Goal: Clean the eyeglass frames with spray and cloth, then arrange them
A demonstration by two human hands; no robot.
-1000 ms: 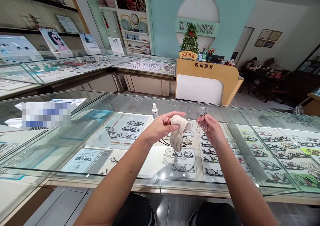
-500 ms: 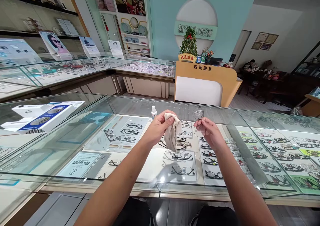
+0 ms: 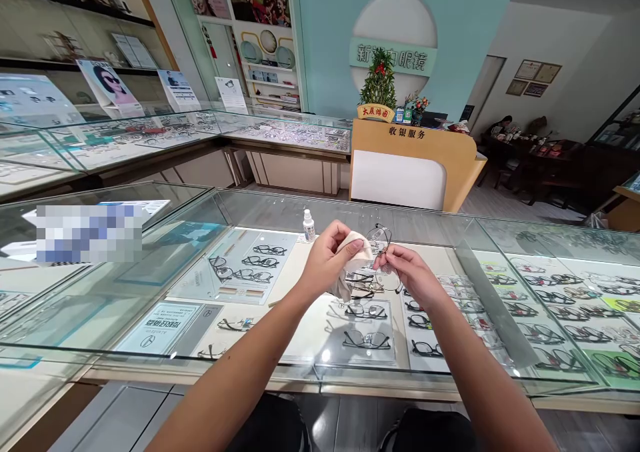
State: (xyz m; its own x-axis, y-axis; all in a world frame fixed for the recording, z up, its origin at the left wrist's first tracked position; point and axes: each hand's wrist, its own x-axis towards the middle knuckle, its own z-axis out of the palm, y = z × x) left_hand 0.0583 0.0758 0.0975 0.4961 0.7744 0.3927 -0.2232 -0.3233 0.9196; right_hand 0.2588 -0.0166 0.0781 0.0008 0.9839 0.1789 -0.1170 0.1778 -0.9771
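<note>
Above the glass counter, my left hand (image 3: 327,255) is closed on a pale cleaning cloth (image 3: 359,252), whose lower end hangs beneath the fingers. My right hand (image 3: 407,272) pinches a pair of thin-rimmed eyeglasses (image 3: 381,233) near the bridge. The glasses are turned on end, one lens above the fingers and one below. The cloth is close to the glasses' upper lens; whether they touch I cannot tell. Behind my left hand a small white bottle (image 3: 309,227) stands upright on the counter.
Beneath my hands, the glass display counter (image 3: 280,365) holds rows of eyeglasses (image 3: 367,340). A box, partly blurred out (image 3: 90,235), lies at the left. Farther back are another display case (image 3: 300,132) and a wooden cashier desk (image 3: 415,132). A person (image 3: 501,127) sits at the far right.
My right hand has moved left and slightly down, tilting the glasses toward the cloth. My left hand has shifted a little right, and the cloth is now bunched beside the upper lens.
</note>
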